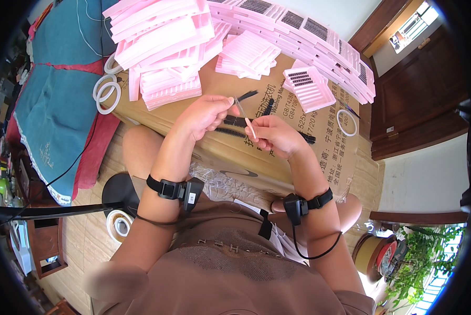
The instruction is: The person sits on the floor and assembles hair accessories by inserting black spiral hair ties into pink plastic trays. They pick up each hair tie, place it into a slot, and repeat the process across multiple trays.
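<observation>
Left hand (pixel 206 113): thumb and forefinger pinched at the near end of a black fringed strip (pixel 248 95), raised over the cardboard box (pixel 204 137); right hand (pixel 274 135): fingers closed round a slim pale-handled tool (pixel 244 114), tip up beside the pinch. Strip judged very light, soft and easily bent or crushed, best gripped at its bound edge, clear of the fine fibres. Further black strips (pixel 230 132) lie on the box beneath.
</observation>
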### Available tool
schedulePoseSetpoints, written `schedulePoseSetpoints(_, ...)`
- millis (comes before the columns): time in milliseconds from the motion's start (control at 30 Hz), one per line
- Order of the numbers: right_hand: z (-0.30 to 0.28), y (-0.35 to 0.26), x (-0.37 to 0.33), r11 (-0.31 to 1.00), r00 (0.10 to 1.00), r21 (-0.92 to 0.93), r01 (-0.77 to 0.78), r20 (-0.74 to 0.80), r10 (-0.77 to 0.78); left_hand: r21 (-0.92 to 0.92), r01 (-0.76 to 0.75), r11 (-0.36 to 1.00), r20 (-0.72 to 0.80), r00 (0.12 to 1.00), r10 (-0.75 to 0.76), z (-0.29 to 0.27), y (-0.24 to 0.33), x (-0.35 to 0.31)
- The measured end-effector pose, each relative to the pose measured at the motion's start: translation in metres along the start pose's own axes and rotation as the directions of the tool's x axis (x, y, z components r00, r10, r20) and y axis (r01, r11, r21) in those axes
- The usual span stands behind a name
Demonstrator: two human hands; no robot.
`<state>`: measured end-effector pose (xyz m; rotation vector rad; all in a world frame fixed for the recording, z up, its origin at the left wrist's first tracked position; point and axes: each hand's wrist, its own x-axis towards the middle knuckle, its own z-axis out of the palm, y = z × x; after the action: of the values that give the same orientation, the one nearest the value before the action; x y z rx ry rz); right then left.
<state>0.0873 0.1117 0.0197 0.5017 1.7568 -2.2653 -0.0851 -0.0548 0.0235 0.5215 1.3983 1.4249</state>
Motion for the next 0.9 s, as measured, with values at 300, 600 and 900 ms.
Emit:
schedulePoseSetpoints(300,-0.009,0.000,-0.028,0.982,0.995,0.171,0.084,-0.070,-0.073,0.364,-0.103,0.926,-0.143,0.976,0.165,0.000,-0.002,0.009)
schedulePoseSetpoints(600,-0.059,0.005,-0.096,0.948,0.877,0.118,0.295,-0.426,-0.220,0.975,-0.145,0.167,-0.026,0.673,0.739,0.049,0.003,0.022)
schedulePoseSetpoints(900,-0.066,0.038,-0.134,0.933,0.778,0.153,0.324,-0.604,-0.171,0.934,-0.353,-0.053,0.321,0.765,0.558,0.130,-0.037,0.039)
